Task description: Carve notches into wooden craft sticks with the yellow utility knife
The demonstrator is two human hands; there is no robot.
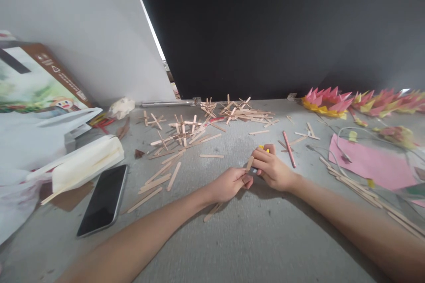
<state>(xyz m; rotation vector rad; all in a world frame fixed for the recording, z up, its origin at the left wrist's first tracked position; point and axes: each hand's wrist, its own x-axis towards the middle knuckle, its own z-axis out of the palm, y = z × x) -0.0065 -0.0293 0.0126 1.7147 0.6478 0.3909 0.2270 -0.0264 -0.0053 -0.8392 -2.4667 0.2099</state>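
Note:
A short wooden stick [250,163] is pinched between the thumb and fingers of my left hand [230,184], its upper end sticking up. Right beside it, my right hand [270,169] has its fingers wrapped round a small yellow object [264,148], mostly hidden by the fingers. The two hands almost meet above the grey table [199,247]. Beneath my left wrist another wooden stick [212,213] lies partly covered. Loose sticks [156,183] are scattered to the left, and crossed sticks [182,128] stand in a heap farther back.
A black phone [102,199] lies at left near a cream paper packet [88,163] and a printed box [43,79]. To the right are a red patterned pencil [289,149], pink paper [372,163], a cable, long thin sticks and pink-yellow paper crowns [327,101]. A dark panel stands behind.

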